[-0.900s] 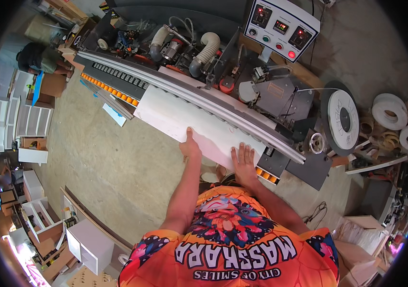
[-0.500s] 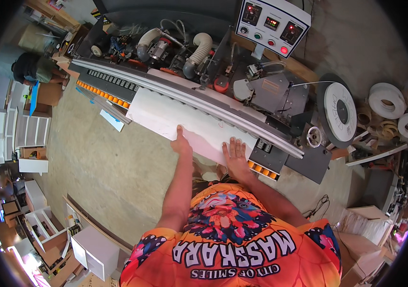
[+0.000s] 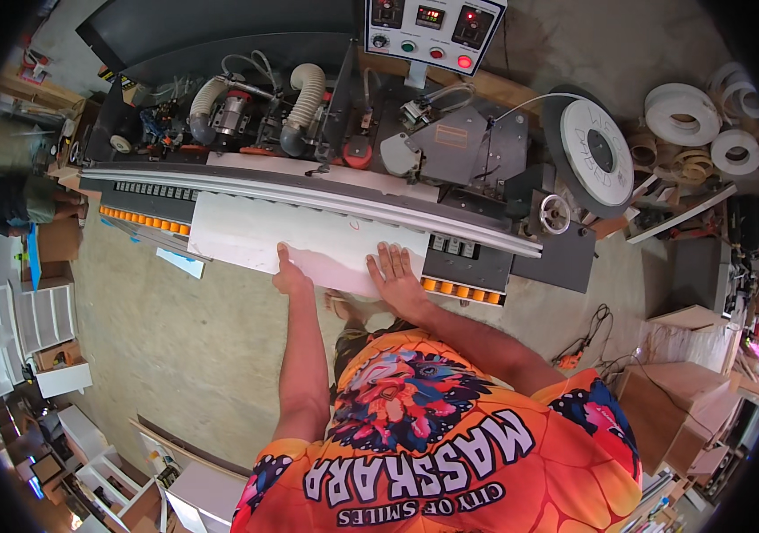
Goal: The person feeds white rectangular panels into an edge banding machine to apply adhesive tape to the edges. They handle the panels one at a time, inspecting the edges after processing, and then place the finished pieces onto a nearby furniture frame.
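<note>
A white panel (image 3: 246, 226) lies flat on the dark bed of a long machine, against its silver guide rail (image 3: 475, 231). My left hand (image 3: 291, 274) grips the panel's front edge, thumb on top and fingers out of sight underneath. My right hand (image 3: 395, 284) rests spread on the panel near its right end. Behind the rail stand hoses, motors and cutters (image 3: 246, 115). Orange rollers (image 3: 459, 290) line the bed's front edge, and a white control box (image 3: 436, 31) with lit buttons stands above.
Tape reels (image 3: 680, 111) and a large mounted disc (image 3: 593, 151) are at the right. At the left a person (image 3: 15, 204) bends over boxes beside white cabinets (image 3: 46, 315). Loose cables (image 3: 597, 338) lie on the floor (image 3: 193, 355) near cartons (image 3: 677, 395).
The panel and both hands have slid left along the rail, relative to the machine. The view has turned, so the machine now runs nearer level across the picture.
</note>
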The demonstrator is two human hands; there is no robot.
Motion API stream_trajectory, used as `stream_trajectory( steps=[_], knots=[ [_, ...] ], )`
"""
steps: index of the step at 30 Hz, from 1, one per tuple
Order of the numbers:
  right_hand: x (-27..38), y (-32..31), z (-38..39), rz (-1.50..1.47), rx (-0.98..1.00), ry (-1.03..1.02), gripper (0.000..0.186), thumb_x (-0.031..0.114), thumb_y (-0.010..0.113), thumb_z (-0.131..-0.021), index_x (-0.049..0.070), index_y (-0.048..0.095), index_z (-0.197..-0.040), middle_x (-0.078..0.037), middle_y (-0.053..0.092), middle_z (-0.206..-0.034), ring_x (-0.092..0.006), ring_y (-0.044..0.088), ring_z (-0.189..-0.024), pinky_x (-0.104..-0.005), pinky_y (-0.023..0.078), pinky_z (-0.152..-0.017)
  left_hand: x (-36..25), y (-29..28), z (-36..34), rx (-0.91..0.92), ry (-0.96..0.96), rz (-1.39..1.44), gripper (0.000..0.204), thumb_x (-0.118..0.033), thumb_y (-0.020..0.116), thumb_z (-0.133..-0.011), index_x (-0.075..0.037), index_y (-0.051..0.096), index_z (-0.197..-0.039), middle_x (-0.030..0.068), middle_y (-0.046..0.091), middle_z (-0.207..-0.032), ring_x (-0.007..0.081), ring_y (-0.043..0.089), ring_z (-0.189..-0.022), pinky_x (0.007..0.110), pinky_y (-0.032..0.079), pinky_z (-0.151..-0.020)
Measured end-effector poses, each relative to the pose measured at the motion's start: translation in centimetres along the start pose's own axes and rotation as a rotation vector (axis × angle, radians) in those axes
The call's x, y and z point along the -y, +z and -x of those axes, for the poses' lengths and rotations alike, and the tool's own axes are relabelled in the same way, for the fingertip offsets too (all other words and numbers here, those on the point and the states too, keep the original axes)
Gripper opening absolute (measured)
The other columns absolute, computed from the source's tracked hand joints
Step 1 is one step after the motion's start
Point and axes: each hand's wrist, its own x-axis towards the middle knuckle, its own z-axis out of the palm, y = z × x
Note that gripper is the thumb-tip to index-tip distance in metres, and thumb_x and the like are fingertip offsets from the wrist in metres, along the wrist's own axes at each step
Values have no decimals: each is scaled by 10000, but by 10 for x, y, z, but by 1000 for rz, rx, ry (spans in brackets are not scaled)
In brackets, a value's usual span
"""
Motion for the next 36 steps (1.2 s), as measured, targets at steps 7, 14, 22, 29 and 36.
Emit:
stream_trajectory(
  steps=[7,14,22,29,36],
  knots=[
    [13,-9,-19,-19,17,15,745,145,642,-859,-55,366,-1521,-394,338,-1553,-567,389,-1417,-662,286,-1186,-19,-3,-10,92,-11,59,637,-375,863,-839,175,645,-1076,213,685,-1069,311,698,-868,451,626,-732],
    [23,-12,-39,2,0,6,670,154,605,-881,-50,413,-1489,-384,359,-1548,-560,450,-1379,-663,339,-1157,-27,-7,-39,121,-13,65,621,-361,847,-856,174,649,-1099,206,689,-1096,320,703,-884,458,628,-749],
    [35,-2,-57,-66,4,21,773,143,640,-830,-70,358,-1517,-408,321,-1554,-584,408,-1395,-657,294,-1182,-40,-7,-59,169,-6,117,616,-324,853,-857,177,613,-1124,232,680,-1106,345,721,-888,486,657,-765],
    [48,4,-76,-18,-56,21,739,162,646,-840,-58,386,-1496,-398,342,-1549,-568,426,-1394,-677,318,-1168,-51,-9,-85,159,-26,110,618,-326,853,-859,187,612,-1104,231,690,-1073,345,722,-847,481,660,-731],
    [59,7,-94,6,-73,28,636,153,576,-898,-47,418,-1481,-380,389,-1533,-557,466,-1366,-673,359,-1145,-70,-6,-89,165,-49,85,553,-323,795,-923,141,609,-1159,212,694,-1030,346,718,-855,501,636,-738]
  ],
)
